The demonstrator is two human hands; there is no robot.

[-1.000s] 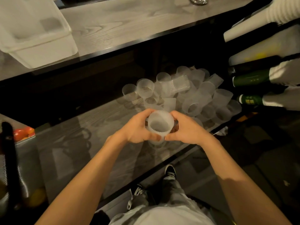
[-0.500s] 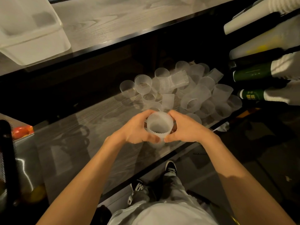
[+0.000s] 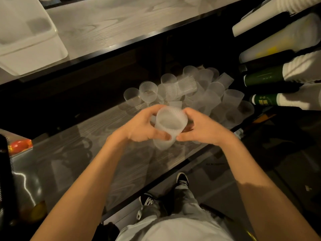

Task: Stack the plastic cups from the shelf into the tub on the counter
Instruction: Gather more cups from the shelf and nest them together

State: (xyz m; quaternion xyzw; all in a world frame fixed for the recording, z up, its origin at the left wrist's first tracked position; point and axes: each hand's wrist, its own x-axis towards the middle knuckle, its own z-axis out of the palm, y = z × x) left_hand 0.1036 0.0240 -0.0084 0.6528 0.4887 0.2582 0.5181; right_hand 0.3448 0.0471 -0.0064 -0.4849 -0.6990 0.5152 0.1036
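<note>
Change: held cup [image 3: 171, 126] now leans, with its base swung toward the person. Both hands keep their grip and have drifted slightly up the view.
Left hand [image 3: 140, 126]: fingers are curled round the cup's left wall, with the thumb laid across the near side.
Right hand [image 3: 201, 129]: fingers are curled round the right wall. The thumb tip nearly meets the left thumb.
Held cup location: it sits between the two sets of fingers, over the shelf [image 3: 78, 153]. Whether the base touches the shelf, or whether more cups nest inside, cannot be told.
Loose cups [image 3: 208, 94]: these form a heap on the shelf just beyond the fingertips, some upright and some on their sides.
Tub [image 3: 34, 49]: it stands well beyond and left of the fingers, on the counter [image 3: 130, 23]. No contents can be made out.
Progress: judged early. The heap is large and unstacked, and transfer to the tub remains.
Materials: the cups are frosted translucent plastic, round and tapered, with fine vertical ribs. The tub is milky plastic, rectangular with rounded corners. Shelf and counter are glossy with a wood-grain finish.
</note>
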